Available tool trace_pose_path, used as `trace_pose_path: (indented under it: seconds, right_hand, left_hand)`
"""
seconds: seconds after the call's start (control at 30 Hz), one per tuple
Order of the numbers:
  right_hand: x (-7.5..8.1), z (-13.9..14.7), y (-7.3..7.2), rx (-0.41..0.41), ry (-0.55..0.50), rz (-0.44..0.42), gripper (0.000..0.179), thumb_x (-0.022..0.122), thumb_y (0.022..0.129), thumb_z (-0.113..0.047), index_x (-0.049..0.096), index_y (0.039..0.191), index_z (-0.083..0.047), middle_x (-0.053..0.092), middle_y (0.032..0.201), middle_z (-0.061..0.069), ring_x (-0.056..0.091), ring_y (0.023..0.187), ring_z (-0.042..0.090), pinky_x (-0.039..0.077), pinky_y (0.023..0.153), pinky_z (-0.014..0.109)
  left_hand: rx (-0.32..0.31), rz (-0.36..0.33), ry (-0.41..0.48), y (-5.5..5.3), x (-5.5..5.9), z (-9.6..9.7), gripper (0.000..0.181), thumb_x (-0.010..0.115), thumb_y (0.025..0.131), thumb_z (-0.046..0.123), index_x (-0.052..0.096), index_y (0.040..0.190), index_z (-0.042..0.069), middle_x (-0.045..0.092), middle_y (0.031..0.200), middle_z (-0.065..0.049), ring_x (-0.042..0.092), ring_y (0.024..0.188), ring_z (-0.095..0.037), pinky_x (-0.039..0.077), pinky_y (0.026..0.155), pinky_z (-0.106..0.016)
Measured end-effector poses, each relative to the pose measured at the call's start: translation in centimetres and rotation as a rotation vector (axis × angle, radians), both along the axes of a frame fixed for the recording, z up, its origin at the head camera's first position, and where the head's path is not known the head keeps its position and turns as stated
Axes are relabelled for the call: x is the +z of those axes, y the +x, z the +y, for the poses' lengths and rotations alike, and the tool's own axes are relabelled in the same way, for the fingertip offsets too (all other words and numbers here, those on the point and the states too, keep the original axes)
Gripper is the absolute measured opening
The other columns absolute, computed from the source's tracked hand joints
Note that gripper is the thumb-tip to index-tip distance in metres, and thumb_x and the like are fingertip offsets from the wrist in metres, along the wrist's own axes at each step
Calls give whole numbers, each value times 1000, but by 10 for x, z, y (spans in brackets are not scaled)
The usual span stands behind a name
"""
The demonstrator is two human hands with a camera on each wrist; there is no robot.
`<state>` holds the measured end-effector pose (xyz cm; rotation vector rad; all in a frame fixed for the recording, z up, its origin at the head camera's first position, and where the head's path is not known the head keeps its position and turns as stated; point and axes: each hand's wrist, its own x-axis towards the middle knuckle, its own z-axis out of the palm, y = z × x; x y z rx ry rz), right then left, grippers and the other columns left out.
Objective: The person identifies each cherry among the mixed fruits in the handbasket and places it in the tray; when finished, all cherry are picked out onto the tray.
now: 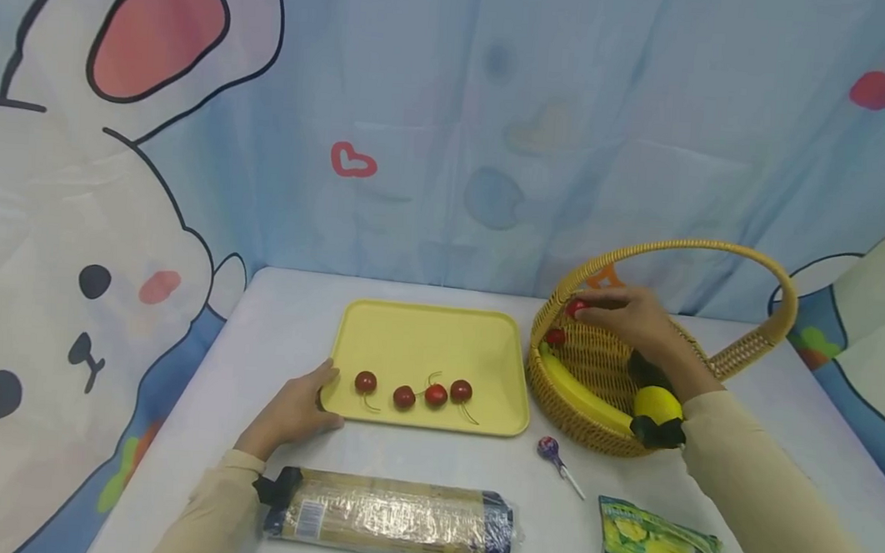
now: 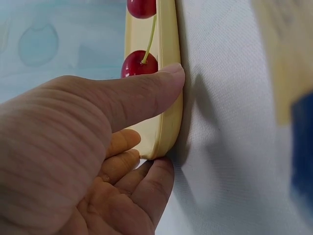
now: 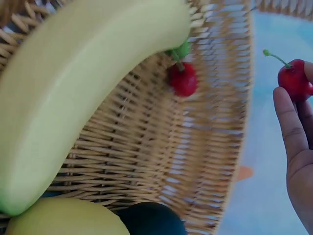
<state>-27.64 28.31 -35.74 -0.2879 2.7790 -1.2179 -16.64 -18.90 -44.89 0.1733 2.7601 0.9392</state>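
Note:
A cherry (image 3: 294, 81) with a green stem is pinched in my right hand (image 1: 631, 320), which is over the left back part of the wicker basket (image 1: 580, 438). Inside the basket lie another cherry (image 3: 183, 79), a banana (image 3: 73, 88), a yellow lemon-like fruit (image 1: 657, 403) and a dark object (image 3: 152, 219) that is only partly visible. My left hand (image 1: 296, 407) grips the front left corner of a yellow tray (image 1: 432, 334), thumb on the front rim and fingers around the left side. Several stemmed cherries (image 1: 436, 395) lie along the tray's front half.
A lollipop (image 1: 549, 449) lies on the white table in front of the basket. Nearer the front are a long clear-wrapped package (image 1: 392, 516) and a green and yellow bag (image 1: 657, 547). The basket's tall handle (image 1: 684, 244) arches above it, with a printed curtain (image 1: 438, 76) behind.

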Motion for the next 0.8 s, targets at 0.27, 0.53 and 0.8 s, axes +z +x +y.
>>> trace_pose_path:
  seconds: [0.27,0.53,0.8]
  right_hand:
    - [9,-14,37,11,-60,79,45,75,89,-33,70,125,-8,65,129,7,59,102,-3,55,80,15]
    - [2,-41,76,89,-153,103,38,76,88,-22,71,121,-5,64,126,1,55,111,-5,56,81,14]
    - [-28,-74,91,197,-183,142,28,78,84,-11,76,111,-7,72,117,11,61,109,2,56,97,38]
  left_hand:
    - [-12,18,-7,-1,-1,-3,80,80,80,14,40,147,-7,28,159,-22,35,144,-40,32,118,-52]
    - [-6,7,1,0,-1,-2,82,80,80,13,39,148,-6,27,160,-21,34,144,-40,32,118,-51]
    - [1,13,3,-1,-2,1,81,81,79,13,40,147,-6,28,160,-21,36,144,-39,32,118,-51]
